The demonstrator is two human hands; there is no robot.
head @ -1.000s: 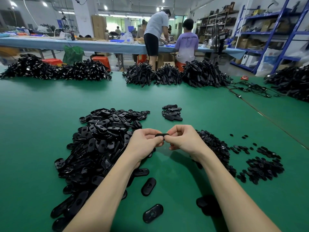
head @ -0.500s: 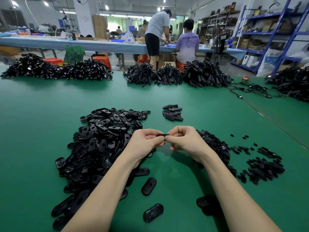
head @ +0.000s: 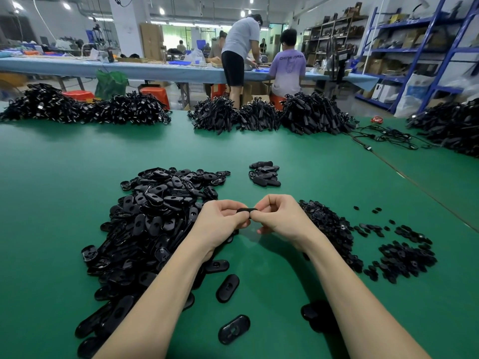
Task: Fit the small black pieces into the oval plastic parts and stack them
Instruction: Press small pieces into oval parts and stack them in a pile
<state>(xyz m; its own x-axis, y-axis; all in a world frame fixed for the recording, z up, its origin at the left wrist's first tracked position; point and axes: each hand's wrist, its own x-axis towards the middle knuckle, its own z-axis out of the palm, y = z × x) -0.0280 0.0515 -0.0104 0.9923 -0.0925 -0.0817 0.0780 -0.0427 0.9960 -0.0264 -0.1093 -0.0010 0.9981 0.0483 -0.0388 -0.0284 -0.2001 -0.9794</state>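
Pressing a small piece into one oval plastic part, both hands curled round it.

Little has changed over the last second: the left hand and right hand keep pinching the part's two ends, edge-on between the fingertips, so fitting looks unfinished. It hangs above the green table, nearer the person than the small finished stack.

Two hands meet above a green table, the left hand and right hand pinching opposite ends of one oval part. A large heap of ovals lies left of the hands, small pieces right, a short stack beyond. Cable bundles line the far edge.
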